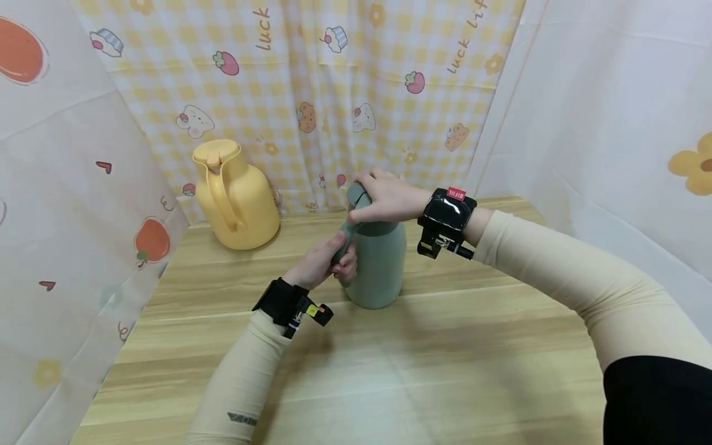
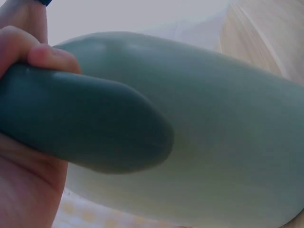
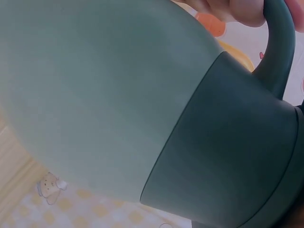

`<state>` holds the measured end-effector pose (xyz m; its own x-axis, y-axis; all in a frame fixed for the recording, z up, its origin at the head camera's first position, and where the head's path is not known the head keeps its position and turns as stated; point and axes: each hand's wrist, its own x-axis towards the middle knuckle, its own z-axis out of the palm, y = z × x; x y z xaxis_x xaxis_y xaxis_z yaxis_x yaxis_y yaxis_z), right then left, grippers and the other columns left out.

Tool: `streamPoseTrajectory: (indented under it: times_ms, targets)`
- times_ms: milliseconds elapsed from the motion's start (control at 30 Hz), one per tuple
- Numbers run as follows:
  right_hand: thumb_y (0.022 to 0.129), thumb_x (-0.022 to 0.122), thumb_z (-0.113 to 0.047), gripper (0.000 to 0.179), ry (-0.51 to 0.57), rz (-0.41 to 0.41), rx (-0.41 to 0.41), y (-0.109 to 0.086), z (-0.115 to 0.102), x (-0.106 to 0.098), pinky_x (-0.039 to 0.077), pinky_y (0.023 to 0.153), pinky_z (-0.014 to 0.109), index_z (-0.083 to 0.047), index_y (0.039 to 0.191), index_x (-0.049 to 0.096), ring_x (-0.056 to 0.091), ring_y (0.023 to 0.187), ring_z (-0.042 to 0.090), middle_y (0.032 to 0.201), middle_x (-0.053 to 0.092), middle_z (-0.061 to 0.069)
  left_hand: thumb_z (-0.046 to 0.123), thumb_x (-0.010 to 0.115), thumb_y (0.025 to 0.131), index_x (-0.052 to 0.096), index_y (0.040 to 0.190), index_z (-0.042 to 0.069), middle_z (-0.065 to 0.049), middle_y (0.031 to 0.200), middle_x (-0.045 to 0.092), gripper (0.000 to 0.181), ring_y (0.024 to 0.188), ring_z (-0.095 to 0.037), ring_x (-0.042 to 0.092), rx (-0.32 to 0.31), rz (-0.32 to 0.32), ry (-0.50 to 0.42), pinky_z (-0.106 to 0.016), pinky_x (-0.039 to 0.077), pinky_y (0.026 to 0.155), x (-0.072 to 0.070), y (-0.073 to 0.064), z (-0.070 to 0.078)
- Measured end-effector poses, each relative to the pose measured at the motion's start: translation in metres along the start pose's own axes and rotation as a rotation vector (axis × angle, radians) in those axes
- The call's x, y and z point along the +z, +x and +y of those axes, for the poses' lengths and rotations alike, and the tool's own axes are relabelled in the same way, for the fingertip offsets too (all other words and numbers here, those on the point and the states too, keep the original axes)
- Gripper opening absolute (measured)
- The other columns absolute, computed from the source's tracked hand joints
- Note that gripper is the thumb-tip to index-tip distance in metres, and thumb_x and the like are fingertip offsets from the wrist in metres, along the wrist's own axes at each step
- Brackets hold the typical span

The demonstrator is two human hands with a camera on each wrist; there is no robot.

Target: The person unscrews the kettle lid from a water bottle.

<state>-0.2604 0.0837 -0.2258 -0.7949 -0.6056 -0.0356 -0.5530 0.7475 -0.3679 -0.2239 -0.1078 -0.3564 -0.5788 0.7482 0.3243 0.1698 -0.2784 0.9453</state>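
Note:
A green thermos jug (image 1: 381,266) stands on the wooden table, its body pale green and its neck (image 3: 223,137) darker. My left hand (image 1: 319,262) grips the dark green handle (image 2: 109,123), fingers wrapped round it. From above, my right hand (image 1: 389,194) holds the lid (image 1: 357,194), with the thumb on the near side and the fingers over the far side. Most of the lid is hidden under that palm. In the right wrist view, fingers of the left hand (image 3: 244,9) show round the handle.
A yellow thermos jug (image 1: 253,207) stands at the back left of the wooden table (image 1: 389,377), its handle turned toward me. Behind the table hangs a yellow checked curtain (image 1: 311,74), with white printed curtains (image 1: 601,117) at both sides.

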Motion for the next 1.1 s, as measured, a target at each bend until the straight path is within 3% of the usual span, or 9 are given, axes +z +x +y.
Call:
streamPoseTrajectory:
  times_ms: [133, 367, 567, 667, 767, 900, 1000, 1100]
  targets:
    - [0.08, 0.059, -0.051, 0.079, 0.001, -0.011, -0.031, -0.001, -0.002, -0.002, 0.03, 0.089, 0.051, -0.008, 0.143, 0.04, 0.044, 0.106, 0.028, 0.125, 0.044, 0.013, 0.058, 0.03, 0.1, 0.037, 0.07, 0.013, 0.0, 0.056, 0.031, 0.054, 0.048, -0.018, 0.032, 0.0, -0.016, -0.002, -0.036, 0.025, 0.05, -0.003, -0.003, 0.004]
    - [0.082, 0.06, -0.049, 0.08, -0.011, -0.031, -0.101, -0.005, -0.003, -0.002, 0.035, 0.089, 0.052, -0.008, 0.146, 0.037, 0.046, 0.108, 0.029, 0.133, 0.043, 0.015, 0.06, 0.032, 0.099, 0.04, 0.068, 0.018, 0.003, 0.054, 0.033, 0.053, 0.046, -0.025, 0.025, -0.013, -0.034, -0.022, -0.031, 0.028, 0.048, -0.004, -0.009, 0.008]
    - [0.082, 0.06, -0.048, 0.074, -0.015, -0.045, -0.19, -0.014, 0.0, 0.0, 0.035, 0.085, 0.047, -0.011, 0.142, 0.04, 0.044, 0.106, 0.027, 0.128, 0.045, 0.012, 0.061, 0.03, 0.098, 0.039, 0.068, 0.017, 0.0, 0.054, 0.029, 0.053, 0.046, -0.024, 0.022, 0.0, -0.08, -0.074, -0.03, 0.026, 0.047, 0.004, -0.013, 0.007]
    - [0.082, 0.06, -0.048, 0.073, -0.011, -0.054, -0.224, -0.016, 0.004, 0.004, 0.035, 0.083, 0.045, -0.012, 0.142, 0.041, 0.045, 0.103, 0.025, 0.123, 0.045, 0.01, 0.061, 0.031, 0.098, 0.038, 0.068, 0.016, 0.0, 0.054, 0.029, 0.054, 0.046, -0.024, 0.021, 0.005, -0.074, -0.096, -0.03, 0.026, 0.047, 0.009, -0.017, 0.003]
    - [0.082, 0.061, -0.047, 0.073, 0.01, -0.068, -0.23, -0.017, 0.008, 0.007, 0.039, 0.084, 0.042, -0.011, 0.142, 0.041, 0.046, 0.103, 0.025, 0.124, 0.045, 0.01, 0.06, 0.032, 0.097, 0.039, 0.066, 0.017, 0.0, 0.053, 0.029, 0.054, 0.045, -0.025, 0.021, 0.011, -0.033, -0.121, -0.033, 0.025, 0.047, 0.015, -0.018, -0.003]
    - [0.081, 0.062, -0.045, 0.076, 0.043, -0.064, -0.189, -0.013, 0.009, 0.004, 0.045, 0.084, 0.041, -0.009, 0.144, 0.039, 0.047, 0.106, 0.026, 0.128, 0.044, 0.012, 0.06, 0.032, 0.098, 0.039, 0.064, 0.02, 0.002, 0.052, 0.03, 0.053, 0.044, -0.021, 0.021, 0.044, 0.074, -0.13, -0.039, 0.019, 0.048, 0.015, -0.014, -0.007]
    - [0.083, 0.06, -0.049, 0.082, 0.03, -0.09, -0.119, -0.007, 0.008, -0.005, 0.044, 0.089, 0.044, -0.009, 0.149, 0.032, 0.046, 0.113, 0.029, 0.137, 0.04, 0.016, 0.06, 0.032, 0.098, 0.039, 0.062, 0.021, 0.004, 0.05, 0.03, 0.054, 0.043, -0.018, 0.02, 0.067, 0.148, -0.123, -0.04, 0.016, 0.048, 0.011, -0.007, -0.007]
    - [0.085, 0.057, -0.058, 0.091, -0.001, -0.156, -0.025, -0.003, 0.005, -0.017, 0.04, 0.095, 0.049, -0.009, 0.153, 0.021, 0.045, 0.122, 0.033, 0.145, 0.035, 0.02, 0.059, 0.031, 0.099, 0.039, 0.062, 0.021, 0.006, 0.05, 0.031, 0.054, 0.043, -0.018, 0.02, 0.073, 0.181, -0.115, -0.038, 0.016, 0.047, 0.005, -0.003, -0.007]
